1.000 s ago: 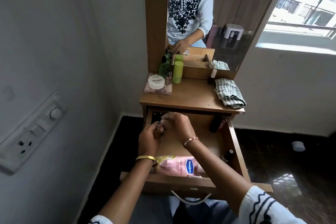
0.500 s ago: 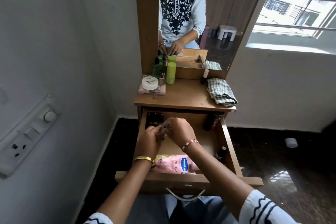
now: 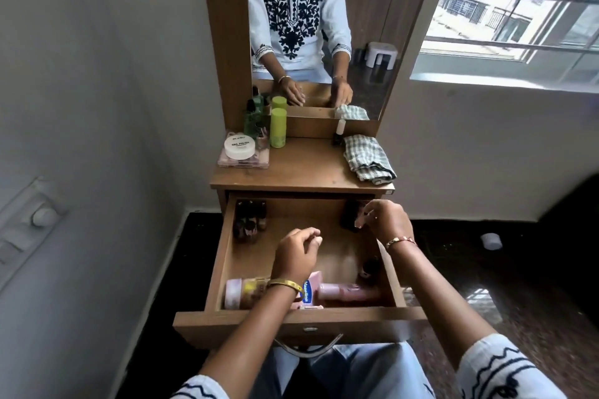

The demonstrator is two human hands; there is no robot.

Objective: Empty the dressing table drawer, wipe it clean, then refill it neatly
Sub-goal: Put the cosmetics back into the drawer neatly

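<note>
Wooden drawer (image 3: 220, 256) stands pulled open over my knees, and nearest me, along its front wall, lie a pink Vaseline bottle (image 3: 309, 290), a pink-capped jar (image 3: 241, 293) on its side and a pink tube (image 3: 348, 291). Just above them my left hand (image 3: 296, 254) hovers over the bare middle of the drawer floor, fingers loosely curled, holding nothing that I can make out. A small dark bottle (image 3: 369, 269) stands by the right wall. Farther in, my right hand (image 3: 384, 220) reaches toward the back right corner and pinches a small pale thing, probably a little bottle, beside a dark container (image 3: 350, 215); I cannot tell whether I am setting it down or lifting it. In the back left corner a tidy cluster of nail polish bottles (image 3: 249, 220) stands upright. Beyond the drawer, on the bench (image 3: 301, 172), I see a white nail polish remover tub (image 3: 240, 147) on a clear case, a green bottle (image 3: 278, 128) and a folded checked cloth (image 3: 368, 157). With things grouped along the drawer's edges and corners and the cloth lying unused, I judge the emptying and wiping done and the refilling under way; the items on the bench may still need to go back in.
</note>
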